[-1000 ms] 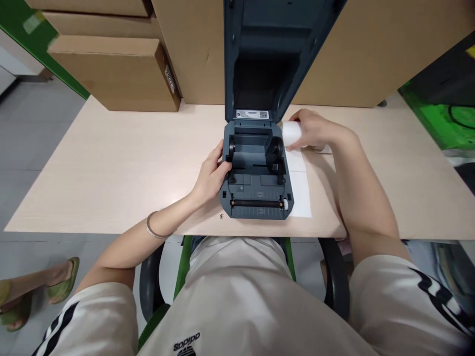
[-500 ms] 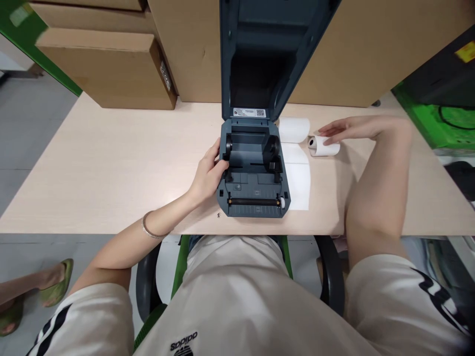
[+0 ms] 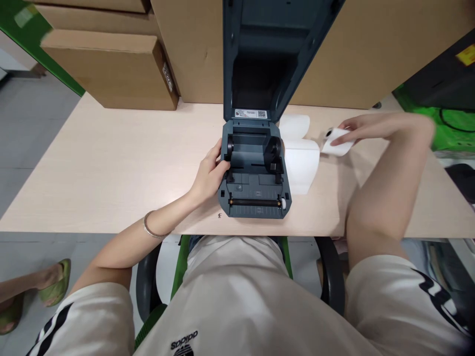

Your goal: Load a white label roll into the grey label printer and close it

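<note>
- The top of the printer lid (image 3: 272, 49) is running out of the picture at the far edge, so I am seeing only its inner face.
- My right hand (image 3: 374, 126) is blurring a little, and my fingers are covering part of the small paper roll (image 3: 336, 141); whether the roll is touching the table (image 3: 111, 163) is hard to make out.
- The label on the inside back of the printer (image 3: 256, 168) is too small for me to be reading.
- I am resting my left hand (image 3: 210, 173) against the left side of the printer, fingers curling loosely round its edge and thumb lying on top, wrist bent and forearm coming in from the near left.
- I am reaching my right arm out to the right, elbow bent near the table edge, the hand stretching flat with fingertips pinching the small paper roll lightly.
- That roll is sitting right of the printer, just beyond the loose sheet of paper (image 3: 302, 160) curling up beside it.
- Cardboard boxes (image 3: 111, 69) are standing at the far left.
</note>
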The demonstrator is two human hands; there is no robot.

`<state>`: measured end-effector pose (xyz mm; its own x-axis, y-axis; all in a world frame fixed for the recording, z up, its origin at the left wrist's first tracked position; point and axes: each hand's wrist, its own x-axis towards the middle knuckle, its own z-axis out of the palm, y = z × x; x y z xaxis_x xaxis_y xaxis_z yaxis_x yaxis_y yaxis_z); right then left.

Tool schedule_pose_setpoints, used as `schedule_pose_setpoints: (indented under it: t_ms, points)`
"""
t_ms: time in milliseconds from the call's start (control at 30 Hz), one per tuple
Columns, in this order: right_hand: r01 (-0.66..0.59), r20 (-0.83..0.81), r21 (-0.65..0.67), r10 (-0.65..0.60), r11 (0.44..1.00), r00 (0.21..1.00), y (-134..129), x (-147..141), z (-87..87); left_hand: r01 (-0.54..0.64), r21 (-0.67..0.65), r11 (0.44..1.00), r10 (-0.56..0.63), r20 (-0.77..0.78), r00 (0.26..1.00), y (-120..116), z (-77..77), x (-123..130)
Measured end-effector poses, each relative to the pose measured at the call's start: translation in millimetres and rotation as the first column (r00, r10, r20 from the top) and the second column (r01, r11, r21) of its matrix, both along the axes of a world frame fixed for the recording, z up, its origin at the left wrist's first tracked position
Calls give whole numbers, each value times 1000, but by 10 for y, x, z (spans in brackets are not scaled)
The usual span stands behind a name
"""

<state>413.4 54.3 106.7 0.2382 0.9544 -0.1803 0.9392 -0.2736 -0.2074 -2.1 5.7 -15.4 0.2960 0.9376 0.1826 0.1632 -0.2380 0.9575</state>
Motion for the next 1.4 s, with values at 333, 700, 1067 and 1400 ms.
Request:
schedule_pose_setpoints:
  t_ms: [333,700,1067,1400]
  points:
    - [-572,-336,221,612,790,716,-574,-926,403,-7,1,1000,7,-20,1000,12,-16,-17]
    - [-789,31,56,789,612,614,-407,-1793,-232,17,37,999,-17,-10,1000,25,-13,21]
    - [-808,318,-65,780,586,540,-1390,-2125,156,11,-61,998,-9,37,999,-30,44,47]
    - [-896,531,258,722,361,443,-1839,-2067,-119,38,-98,994,-33,58,998,-17,31,47]
